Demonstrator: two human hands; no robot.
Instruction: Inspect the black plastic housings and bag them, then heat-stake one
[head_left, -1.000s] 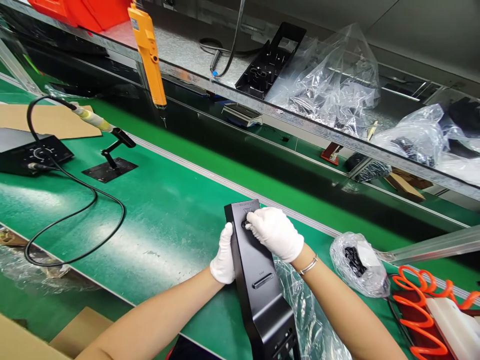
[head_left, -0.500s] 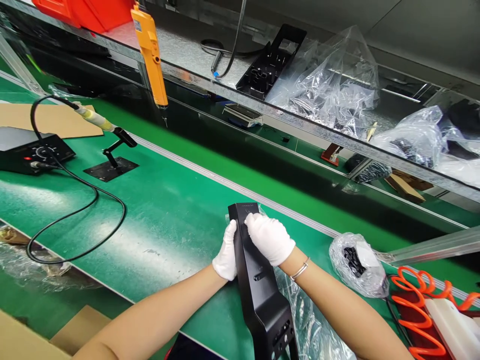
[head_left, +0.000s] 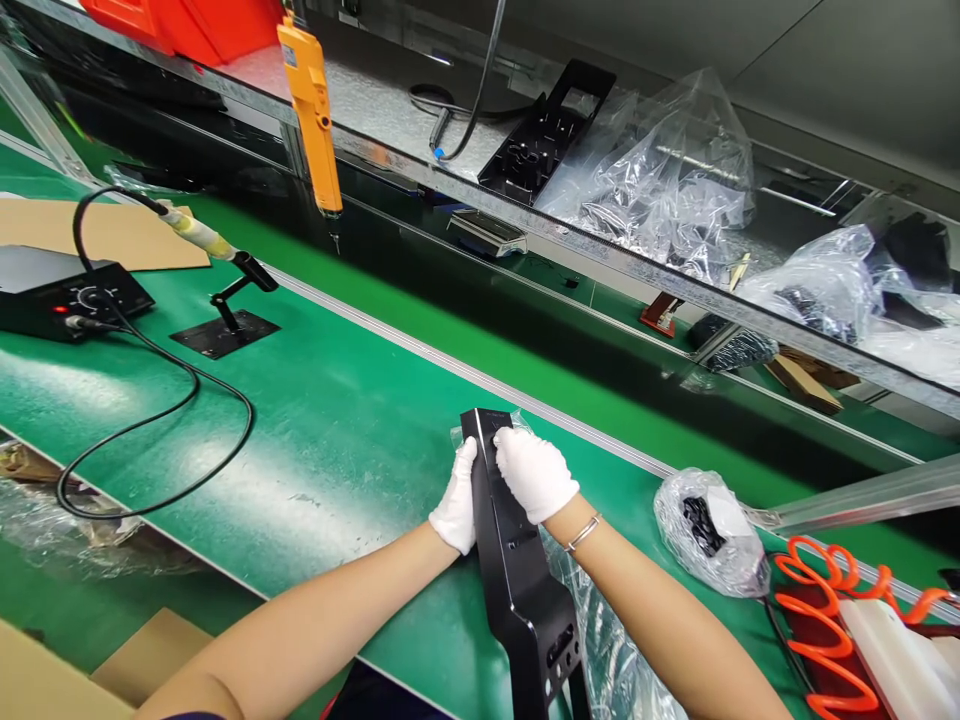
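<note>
So over the last second I've rolled the black plastic housing [head_left: 517, 560] up onto its long edge; a moment back its flat face with the slot was looking at me, now I mostly see the narrow side. It's standing on the green mat [head_left: 337, 450], far end pointing at the aluminium rail [head_left: 420, 350], near end with the cutouts down by my lap. To me that says the flat-face bit is done and I'm onto the edge.

My left hand [head_left: 457, 495], white glove, is cupped flat against the left side of the housing, fingers together, bracing rather than squeezing. My right hand [head_left: 534, 472] is curled over the top edge near the far end, fingertips pressing down on it, grasping the part.

Bag of small black parts [head_left: 709, 530] sits off to my right, soldering station [head_left: 64, 295] way left.
</note>
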